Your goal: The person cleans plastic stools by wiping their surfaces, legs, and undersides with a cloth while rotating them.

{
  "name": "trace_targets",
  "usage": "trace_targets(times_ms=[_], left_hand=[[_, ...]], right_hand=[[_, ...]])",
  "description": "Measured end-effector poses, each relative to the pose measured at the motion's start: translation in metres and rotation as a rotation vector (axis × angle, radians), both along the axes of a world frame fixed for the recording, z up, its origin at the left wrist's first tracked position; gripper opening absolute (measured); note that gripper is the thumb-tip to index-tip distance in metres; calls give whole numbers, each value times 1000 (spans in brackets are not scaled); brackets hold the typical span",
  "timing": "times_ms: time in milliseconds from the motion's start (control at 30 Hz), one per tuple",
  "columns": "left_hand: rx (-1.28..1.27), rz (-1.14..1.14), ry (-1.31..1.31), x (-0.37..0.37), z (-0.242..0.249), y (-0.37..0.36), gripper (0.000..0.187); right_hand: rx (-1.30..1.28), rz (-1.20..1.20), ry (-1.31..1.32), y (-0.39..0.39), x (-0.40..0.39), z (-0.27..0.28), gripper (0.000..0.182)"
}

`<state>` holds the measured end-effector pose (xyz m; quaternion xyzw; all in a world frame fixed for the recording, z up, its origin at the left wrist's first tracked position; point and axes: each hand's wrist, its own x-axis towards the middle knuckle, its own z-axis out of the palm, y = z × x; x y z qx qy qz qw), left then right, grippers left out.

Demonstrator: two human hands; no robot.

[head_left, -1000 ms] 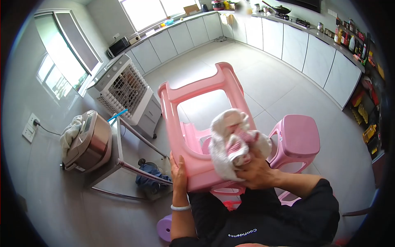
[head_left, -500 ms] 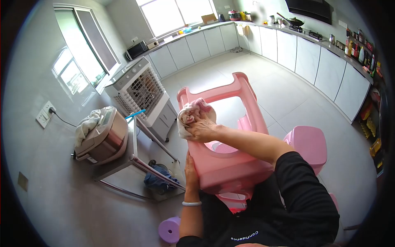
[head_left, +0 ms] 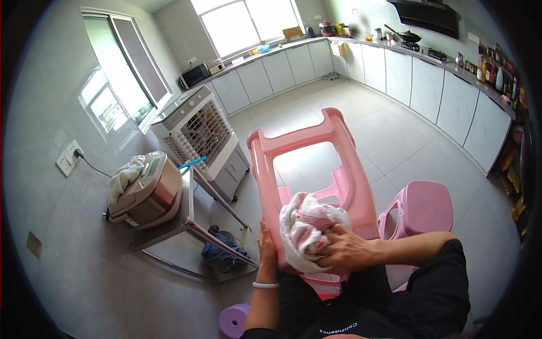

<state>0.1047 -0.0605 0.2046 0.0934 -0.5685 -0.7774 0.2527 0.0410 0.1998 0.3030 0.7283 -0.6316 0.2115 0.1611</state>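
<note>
A pink plastic stool (head_left: 353,186) with a large opening lies tipped across my lap, its legs pointing away from me. My right hand (head_left: 347,248) is closed on a white and pink cloth (head_left: 310,229), pressed to the near part of the stool. Against the stool's left edge rests my left hand (head_left: 267,247), a white bracelet on its wrist. It steadies the pink plastic, with its fingers stretched along the side and partly hidden by the edge.
On the left, a rice cooker (head_left: 148,189) with a cloth on top stands on a metal rack (head_left: 189,217), beside an air cooler (head_left: 197,130). A pink stool (head_left: 426,209) is at the right, a purple stool (head_left: 234,319) below. Cabinets (head_left: 423,85) line the back.
My right hand and the cloth have moved down and to the right, from the stool's left side to its near part. The view has shifted slightly. My left hand stays at the edge.
</note>
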Motion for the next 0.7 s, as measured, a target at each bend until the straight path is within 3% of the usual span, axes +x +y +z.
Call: trace_targets(times_ms=[100, 233, 333, 433, 533, 700], left_hand=[[-8, 6, -28, 1, 5, 2, 65], [78, 9, -38, -2, 3, 0, 59], [-53, 29, -138, -4, 18, -4, 64], [-760, 379, -236, -9, 38, 9, 71], [-1182, 343, -489, -14, 56, 31, 70], [-1151, 354, -436, -23, 42, 33, 59]], right_hand=[[-73, -198, -5, 34, -10, 3, 50], [-196, -492, -121, 71, -47, -29, 45], [-236, -586, -239, 78, -56, -34, 42], [-268, -584, -240, 75, -63, -34, 40], [-273, -592, -241, 66, -80, -29, 39], [-317, -586, -218, 48, -166, -39, 39]])
